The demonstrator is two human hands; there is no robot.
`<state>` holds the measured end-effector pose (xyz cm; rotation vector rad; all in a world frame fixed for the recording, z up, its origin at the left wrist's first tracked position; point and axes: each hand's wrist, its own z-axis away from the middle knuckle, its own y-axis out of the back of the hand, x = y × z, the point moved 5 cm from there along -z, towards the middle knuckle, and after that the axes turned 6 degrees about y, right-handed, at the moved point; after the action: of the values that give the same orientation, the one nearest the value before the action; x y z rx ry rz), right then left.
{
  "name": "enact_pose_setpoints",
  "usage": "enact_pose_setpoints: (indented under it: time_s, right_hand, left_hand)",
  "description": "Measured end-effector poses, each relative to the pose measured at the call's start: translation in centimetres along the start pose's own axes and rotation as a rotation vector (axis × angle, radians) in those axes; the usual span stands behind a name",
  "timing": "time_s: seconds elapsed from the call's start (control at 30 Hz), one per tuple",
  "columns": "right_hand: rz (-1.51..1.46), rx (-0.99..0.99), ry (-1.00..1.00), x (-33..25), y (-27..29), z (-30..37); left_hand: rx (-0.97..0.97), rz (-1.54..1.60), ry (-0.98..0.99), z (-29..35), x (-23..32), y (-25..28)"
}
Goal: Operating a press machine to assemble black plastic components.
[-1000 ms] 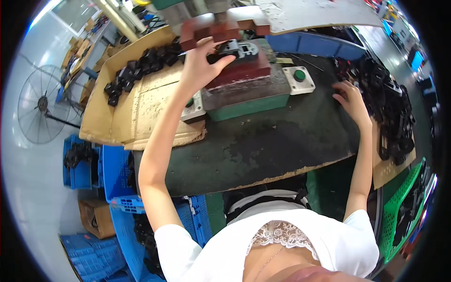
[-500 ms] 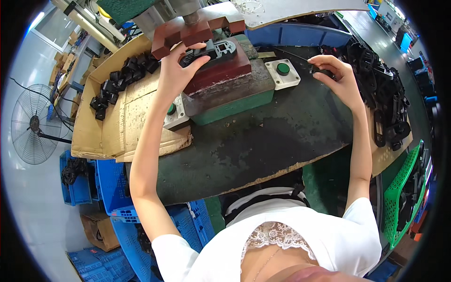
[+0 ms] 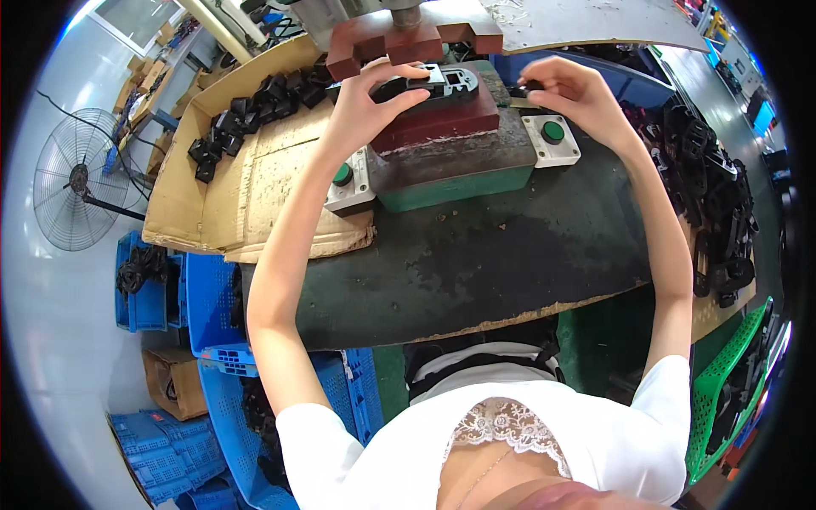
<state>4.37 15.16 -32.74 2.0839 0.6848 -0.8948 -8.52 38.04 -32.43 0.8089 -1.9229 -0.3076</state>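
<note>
My left hand (image 3: pixel 374 100) is closed round the left end of a black and grey plastic part (image 3: pixel 455 82), which rests on a dark red block (image 3: pixel 438 125) under the press. Thumb and fingers pinch it from both sides, hiding some of it. Over it hangs a notched red upper die (image 3: pixel 416 40), apart from the part. Right of the block, my right hand (image 3: pixel 578 98) is raised behind a green push button (image 3: pixel 552 132). Its fingers are curled and pinch a small dark piece (image 3: pixel 534 85), mostly covered by the fingers.
A second green button (image 3: pixel 342 175) sits left of the press base. Black blocks (image 3: pixel 225 132) lie in an open cardboard box (image 3: pixel 183 200). Black plastic parts (image 3: pixel 722 195) are heaped at the right. A blue bin (image 3: pixel 629 81) stands behind; a green basket (image 3: pixel 710 391) is at lower right.
My right hand has moved from the table's right side up and left, closer to the red block. My left hand stays on the plastic part. The whole view has shifted slightly.
</note>
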Motion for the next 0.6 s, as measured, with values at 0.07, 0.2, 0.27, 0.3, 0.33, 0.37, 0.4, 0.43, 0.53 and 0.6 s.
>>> enact_pose_setpoints:
  time_s: [0.07,0.2,0.27,0.3,0.33,0.37,0.4,0.43,0.53,0.6]
  right_hand:
    - [-0.049,0.012,0.053,0.4,-0.7,-1.3]
    - [0.043,0.002,0.106,-0.4,-2.0,-4.1]
    - [0.008,0.011,0.091,0.0,-3.1,-5.3]
    - [-0.023,0.01,0.072,0.3,-3.4,-5.7]
    - [-0.026,0.011,0.073,0.6,-3.5,-6.0]
    - [0.012,-0.055,0.086,0.7,-3.9,-6.3]
    - [0.051,-0.123,0.101,0.7,-4.4,-6.5]
    - [0.049,-0.127,0.103,0.7,-4.5,-6.6]
    - [0.155,-0.147,0.184,0.2,-4.5,-6.6]
    - [0.246,-0.134,0.276,-0.4,-4.5,-6.6]
  left_hand:
    - [-0.057,0.013,0.008,-0.4,0.5,-0.4]
    - [-0.065,-0.018,-0.012,-0.2,0.7,-0.2]
    - [-0.053,-0.039,-0.047,0.1,0.5,0.0]
    - [-0.03,-0.035,-0.018,0.4,0.4,0.1]
    - [-0.031,-0.038,-0.016,0.6,0.3,0.2]
    - [0.0,-0.016,-0.009,0.8,0.2,0.6]
    - [0.035,0.005,-0.002,1.0,0.4,1.0]
    - [0.04,0.004,0.002,1.3,0.5,1.3]
    - [0.145,-0.197,-0.104,3.0,2.0,2.6]
    - [0.144,-0.397,-0.173,5.1,3.2,3.4]
